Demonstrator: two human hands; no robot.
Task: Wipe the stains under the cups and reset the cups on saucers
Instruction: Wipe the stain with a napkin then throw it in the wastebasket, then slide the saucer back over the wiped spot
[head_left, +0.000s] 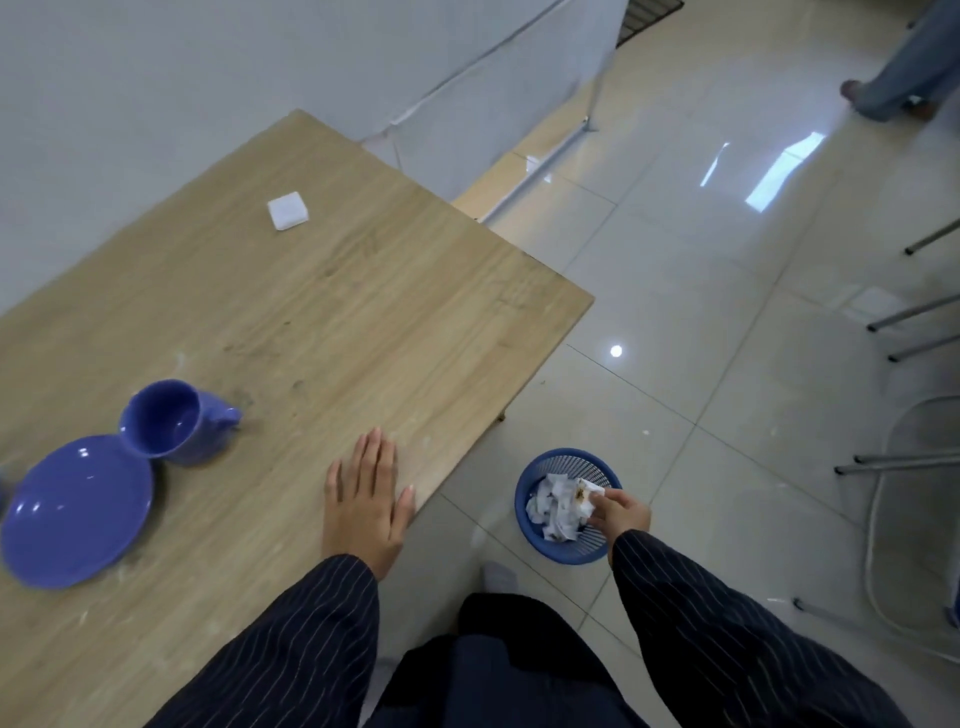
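Blue mesh wastebasket sits on the tiled floor at lower centre-right, holding crumpled white tissues. I see my right hand over it, fingers pinched on a brown-stained tissue. My left hand lies flat, fingers spread, at the wooden table edge. At lower left, the empty blue cup rests on the table, touching the empty saucer. A folded white napkin lies upper centre.
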